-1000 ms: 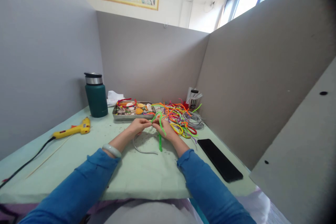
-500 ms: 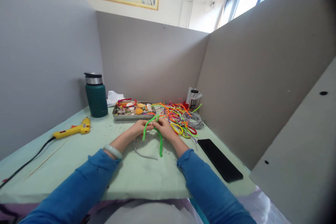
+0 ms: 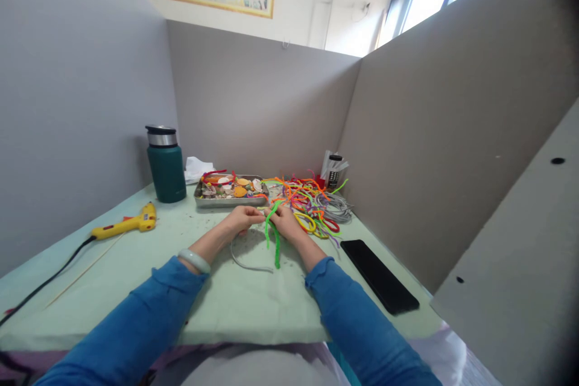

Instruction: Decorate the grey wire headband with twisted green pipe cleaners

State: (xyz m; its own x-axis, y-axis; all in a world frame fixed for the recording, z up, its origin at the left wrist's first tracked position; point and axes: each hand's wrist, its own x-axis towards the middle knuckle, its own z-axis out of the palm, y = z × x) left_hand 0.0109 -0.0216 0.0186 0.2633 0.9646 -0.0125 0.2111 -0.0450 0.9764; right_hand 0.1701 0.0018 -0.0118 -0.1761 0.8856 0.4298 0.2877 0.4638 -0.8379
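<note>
Bright green pipe cleaners (image 3: 277,247) hang bent over my right hand (image 3: 284,221), whose fingers are pinched on them; two fuzzy ends dangle toward the table. Close by on the left, my left hand (image 3: 244,219) has its thumb and fingers pressed together, the fingertips almost meeting those of the right. Something small and pale shows between the hands, too small to name. Below my left hand a thin grey pipe cleaner (image 3: 253,268) lies curved on the table.
Behind the hands stands a metal tray (image 3: 230,202) of shells. To its right spreads a tangle of coloured pipe cleaners (image 3: 307,196). A yellow glue gun (image 3: 124,226), thin wooden stick (image 3: 85,268) and green bottle (image 3: 166,172) are at left; a black phone (image 3: 379,276) lies right.
The green end that hung by my left hand has swung right, beside the other end. My left fingers have come off the green and sit slightly apart from it.
</note>
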